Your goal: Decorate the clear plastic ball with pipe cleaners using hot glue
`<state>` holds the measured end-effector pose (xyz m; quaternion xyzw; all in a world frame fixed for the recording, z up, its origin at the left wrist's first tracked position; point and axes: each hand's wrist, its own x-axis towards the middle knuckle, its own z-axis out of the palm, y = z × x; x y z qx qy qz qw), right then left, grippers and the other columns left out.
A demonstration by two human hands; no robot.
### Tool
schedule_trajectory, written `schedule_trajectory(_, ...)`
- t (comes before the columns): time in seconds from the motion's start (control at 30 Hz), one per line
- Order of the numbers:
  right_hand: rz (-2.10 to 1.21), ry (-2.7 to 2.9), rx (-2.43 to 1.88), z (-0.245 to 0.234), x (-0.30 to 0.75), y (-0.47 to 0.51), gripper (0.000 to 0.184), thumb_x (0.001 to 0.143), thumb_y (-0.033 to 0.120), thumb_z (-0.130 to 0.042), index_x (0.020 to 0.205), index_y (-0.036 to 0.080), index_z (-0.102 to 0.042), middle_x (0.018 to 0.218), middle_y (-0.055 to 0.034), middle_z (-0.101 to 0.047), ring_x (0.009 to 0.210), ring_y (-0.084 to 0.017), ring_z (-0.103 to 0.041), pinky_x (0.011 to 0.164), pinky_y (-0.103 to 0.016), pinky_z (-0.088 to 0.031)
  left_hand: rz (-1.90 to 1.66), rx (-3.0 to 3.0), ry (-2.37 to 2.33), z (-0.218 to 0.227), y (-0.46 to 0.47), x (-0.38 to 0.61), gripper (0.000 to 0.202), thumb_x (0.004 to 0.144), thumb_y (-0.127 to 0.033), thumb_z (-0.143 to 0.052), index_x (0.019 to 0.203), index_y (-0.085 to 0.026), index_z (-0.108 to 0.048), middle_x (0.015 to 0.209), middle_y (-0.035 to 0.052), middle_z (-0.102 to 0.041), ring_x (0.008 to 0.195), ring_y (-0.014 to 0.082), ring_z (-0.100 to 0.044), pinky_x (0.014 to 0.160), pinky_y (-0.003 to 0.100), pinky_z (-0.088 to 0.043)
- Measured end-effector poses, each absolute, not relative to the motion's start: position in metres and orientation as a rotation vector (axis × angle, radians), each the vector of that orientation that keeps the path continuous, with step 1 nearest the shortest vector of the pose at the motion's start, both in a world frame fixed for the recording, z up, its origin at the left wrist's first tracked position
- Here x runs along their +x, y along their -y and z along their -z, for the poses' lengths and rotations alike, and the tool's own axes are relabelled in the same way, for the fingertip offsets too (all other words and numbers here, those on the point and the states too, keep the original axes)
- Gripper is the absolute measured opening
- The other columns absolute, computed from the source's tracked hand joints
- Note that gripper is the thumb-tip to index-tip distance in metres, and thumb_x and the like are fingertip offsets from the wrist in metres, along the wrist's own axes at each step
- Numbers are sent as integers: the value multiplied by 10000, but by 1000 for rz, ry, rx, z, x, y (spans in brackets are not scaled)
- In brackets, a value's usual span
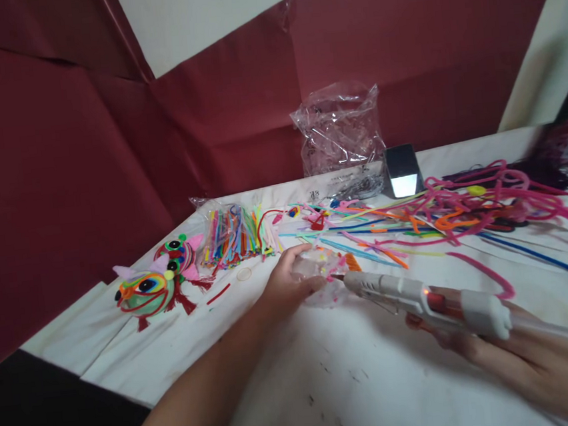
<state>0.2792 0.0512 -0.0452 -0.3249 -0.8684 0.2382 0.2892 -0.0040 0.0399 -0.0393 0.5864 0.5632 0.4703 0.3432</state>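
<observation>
My left hand (290,276) is wrapped round a clear, rounded plastic piece (331,295) with pink, yellow and orange bits on it; its exact kind I cannot make out. Wrapped round the handle of a white hot glue gun (396,288) is my right hand (457,343). A small light glows on the gun's side, and a glue stick (561,332) runs out of its back. The dark nozzle points left, at or very near the plastic piece; whether it touches is unclear. A small orange ridged piece (353,262) shows just behind the nozzle.
Two colourful animal-faced crafts (146,293) with red tassels stand at the left. Behind lie a bundle of pipe cleaners (236,234), a clear plastic bag (339,130) and a dark box (403,169). Loose pink, orange and blue pipe cleaners (503,198) tangle at the right.
</observation>
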Motion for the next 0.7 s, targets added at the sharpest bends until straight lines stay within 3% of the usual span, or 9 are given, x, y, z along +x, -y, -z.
schedule_trajectory(0.1,-577,2276,-891,50,281,-53,322,786,521,-457,887,314,-682,832,1,-756,689,-248,-701,588,-306,-584,-1215,1515,-1451,38,-40,-4,686,630,-432,-723,1238,-232,-477,901,18,-564,597,91,-430,552,208,-350)
schedule_trajectory(0.27,-602,2330,-844,42,278,-49,311,803,504,-444,753,293,-667,720,-3,-737,680,-256,-696,523,-288,-573,-1209,1489,-1451,36,-39,-3,682,624,-417,-726,1229,-223,-478,881,11,-559,574,82,-404,541,206,-344)
schedule_trajectory(0.47,-627,2271,-883,35,274,-43,327,799,490,-454,892,275,-683,801,-20,-748,728,-267,-700,539,-303,-574,-1210,1487,-1476,36,-38,-2,669,624,-388,-727,1230,-238,-487,954,25,-561,615,95,-435,565,213,-368)
schedule_trajectory(0.7,-739,2102,-925,30,266,-32,271,790,482,-471,695,279,-625,638,1,-700,574,-215,-645,499,-296,-520,-1202,1526,-1495,37,-38,-2,681,623,-417,-731,1236,-241,-492,1056,46,-561,730,137,-502,642,237,-403)
